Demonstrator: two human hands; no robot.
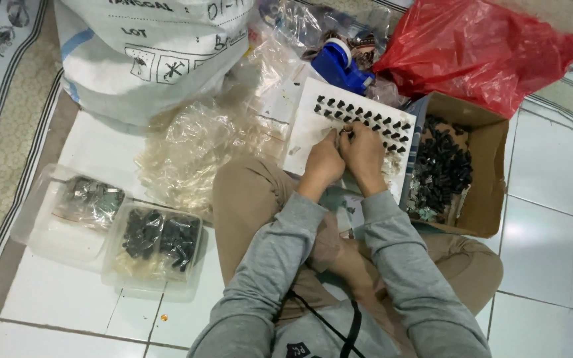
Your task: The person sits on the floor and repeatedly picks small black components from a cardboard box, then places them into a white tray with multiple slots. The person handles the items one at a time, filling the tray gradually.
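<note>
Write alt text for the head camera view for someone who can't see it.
Seated on a tiled floor, a person's left hand and right hand meet over a white board lined with rows of small black parts. A cardboard box of black parts sits to the right.

White foam board [313, 126] on my lap, tilted, far edge toward the red bag. Rows of small black parts [366, 118] stuck in along its far half; near half mostly bare. One small black piece [345, 133] pinched between my fingertips at the board's middle.
</note>
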